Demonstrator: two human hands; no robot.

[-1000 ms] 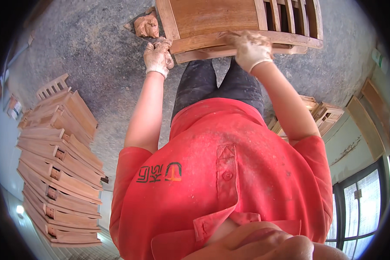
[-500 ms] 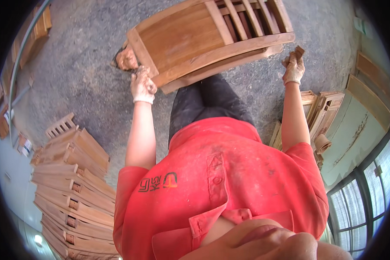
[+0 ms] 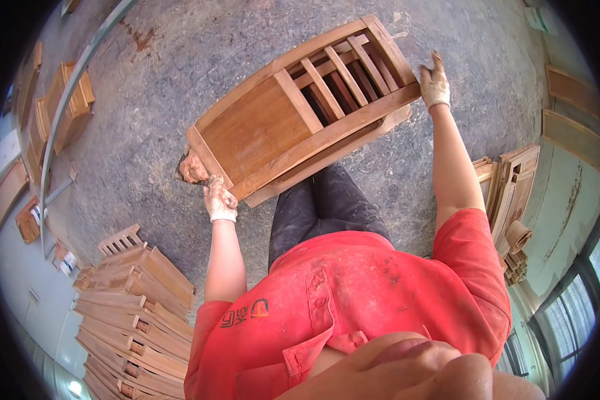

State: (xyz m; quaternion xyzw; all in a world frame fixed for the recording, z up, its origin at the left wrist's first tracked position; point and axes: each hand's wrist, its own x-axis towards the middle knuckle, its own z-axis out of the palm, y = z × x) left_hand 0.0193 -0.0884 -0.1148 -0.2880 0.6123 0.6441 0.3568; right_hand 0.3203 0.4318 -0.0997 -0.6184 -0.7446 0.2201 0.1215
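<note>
A slatted wooden panel (image 3: 253, 137), solid at its left part and barred at its right, lies in front of my legs on top of another wooden piece (image 3: 313, 170). At its near left corner, my left hand (image 3: 219, 200) in a dusty whitish glove has its fingers curled closed against the frame. My right hand (image 3: 435, 87), gloved too, is beside the panel's right end with thumb and forefinger stretched apart. Whether it touches the wood is hard to tell. A crumpled orange-brown bundle (image 3: 193, 168) shows by the left end.
Stacked wooden panels (image 3: 130, 320) rise at the lower left. More wooden frames (image 3: 513, 183) lean along the right wall. Wooden pieces (image 3: 67, 107) stand at the far left, near a curved grey hose or pipe (image 3: 63, 127). The concrete floor (image 3: 173, 60) is stained.
The view has shifted, so the panel sits lower in it. My right hand has come closer to the panel's right end; the small brown block it held no longer shows clearly. My left hand stays at the corner.
</note>
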